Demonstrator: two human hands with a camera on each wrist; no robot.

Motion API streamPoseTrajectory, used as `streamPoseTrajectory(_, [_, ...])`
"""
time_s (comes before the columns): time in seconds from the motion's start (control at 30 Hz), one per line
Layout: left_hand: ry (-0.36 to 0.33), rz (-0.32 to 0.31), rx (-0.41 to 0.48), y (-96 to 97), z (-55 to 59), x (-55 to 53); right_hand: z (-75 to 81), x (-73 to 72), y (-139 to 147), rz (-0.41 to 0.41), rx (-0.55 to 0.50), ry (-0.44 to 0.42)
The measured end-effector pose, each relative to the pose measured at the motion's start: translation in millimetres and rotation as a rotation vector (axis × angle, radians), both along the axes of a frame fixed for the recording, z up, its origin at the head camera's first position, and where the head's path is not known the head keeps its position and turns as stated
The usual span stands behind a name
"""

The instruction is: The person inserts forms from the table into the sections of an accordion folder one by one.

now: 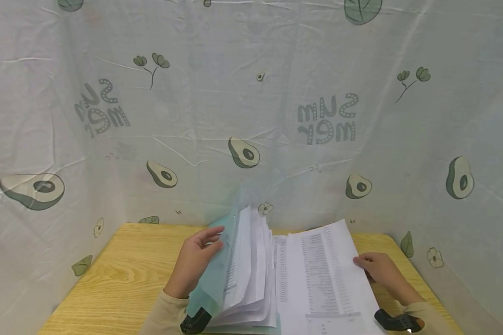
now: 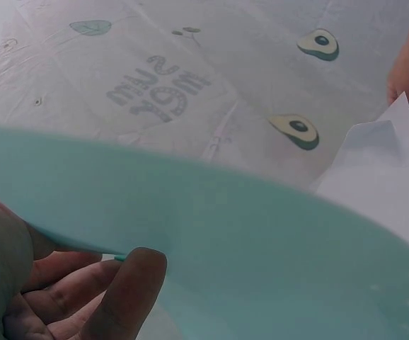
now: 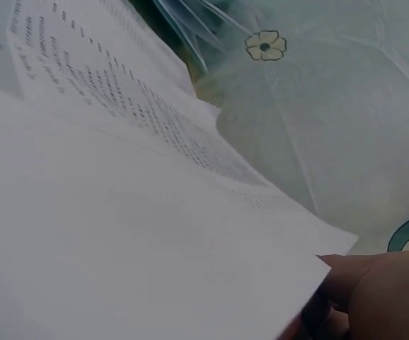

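A teal plastic folder [image 1: 211, 279] stands partly raised on the table, with a stack of loose white papers [image 1: 257, 267] leaning beside its cover. My left hand [image 1: 194, 260] holds the cover's outer edge between thumb and fingers. Close up in the left wrist view, the bent teal cover [image 2: 211, 219] spans the picture behind my thumb [image 2: 130, 290]. To the right of the stack lie printed sheets [image 1: 318, 274] with columns of small text. My right hand [image 1: 379, 270] pinches their right edge, thumb on top. The right wrist view shows the sheets' edge [image 3: 289, 290] in that pinch.
Beneath everything is a yellow wood-grain table [image 1: 121, 274]. A pale curtain [image 1: 209, 111] printed with avocados, leaves and mirrored lettering hangs behind it and along both sides. Each wrist wears a black device, one of them at the left cuff [image 1: 196, 321].
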State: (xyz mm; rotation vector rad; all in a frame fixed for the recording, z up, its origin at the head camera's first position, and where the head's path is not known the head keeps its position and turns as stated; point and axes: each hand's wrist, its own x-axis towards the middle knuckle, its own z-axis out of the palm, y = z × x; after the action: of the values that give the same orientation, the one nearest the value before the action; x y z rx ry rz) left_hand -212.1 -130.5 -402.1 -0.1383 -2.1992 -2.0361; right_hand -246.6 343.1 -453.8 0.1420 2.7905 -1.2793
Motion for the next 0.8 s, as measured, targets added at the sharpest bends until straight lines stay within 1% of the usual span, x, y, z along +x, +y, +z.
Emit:
streamPoseTrajectory(0.17, [-0.002,0.003,-0.003,0.8,0.9,-0.3,4.0,3.4,4,-0.058,-0.036,0.041])
streamPoseTrajectory(0.33, [-0.005,0.009,-0.01,1.5,2.1,0.6,6.1,10.3,2,-0.119,-0.13,0.08])
streamPoseTrajectory(0.43, [-0.004,0.01,-0.015,1.6,2.4,0.8,9.1,13.9,0,-0.145,-0.177,0.083])
streamPoseTrajectory(0.6, [0.0,0.008,-0.013,1.6,2.0,0.6,16.0,16.9,-2,-0.163,-0.219,0.074])
streamPoseTrajectory(0.8, [0.001,0.004,-0.01,1.7,2.1,1.2,24.2,19.8,-4,-0.154,-0.252,0.094])
